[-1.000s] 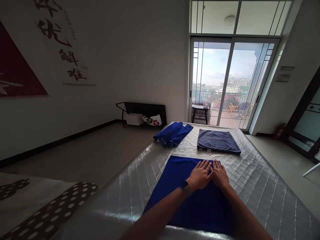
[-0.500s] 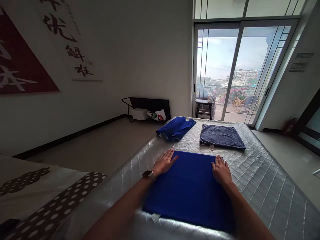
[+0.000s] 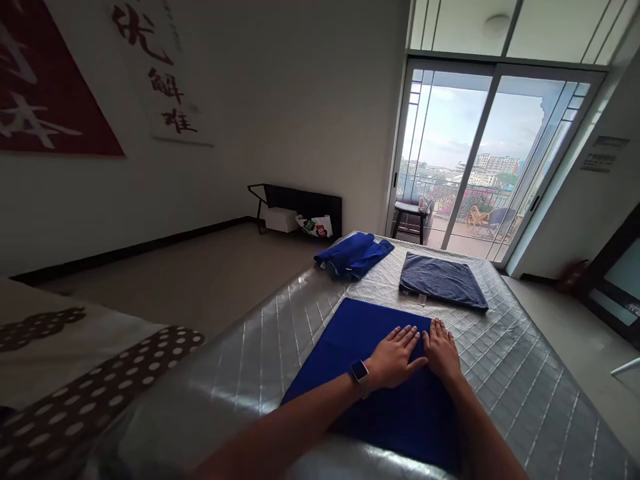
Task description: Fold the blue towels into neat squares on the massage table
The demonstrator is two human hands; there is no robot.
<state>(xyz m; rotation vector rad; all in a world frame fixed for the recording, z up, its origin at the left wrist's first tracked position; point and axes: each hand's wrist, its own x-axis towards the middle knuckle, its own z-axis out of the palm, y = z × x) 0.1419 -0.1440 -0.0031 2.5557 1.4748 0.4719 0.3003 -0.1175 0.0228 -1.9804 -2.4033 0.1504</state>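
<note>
A flat, folded blue cloth (image 3: 345, 347) lies on a silver quilted mattress (image 3: 250, 360). My left hand (image 3: 397, 357), with a watch on its wrist, lies flat on the cloth's right half, fingers stretched out. Beside it, my right hand (image 3: 442, 350) rests on the cloth's far right corner, its fingers straight and close together. Neither hand grasps anything. My forearms hide part of the cloth's near portion.
Farther up the mattress lie a crumpled blue garment (image 3: 353, 255) and a folded grey-blue towel (image 3: 443, 280). Brown dotted bedding (image 3: 110, 387) is at the left. Behind stand a black bench-like frame (image 3: 303, 210) by the wall and a sliding glass door (image 3: 450, 153).
My left hand has slid right across the cloth, from its far left corner to beside my right hand. My right hand stays near the far right corner. The view has tilted slightly.
</note>
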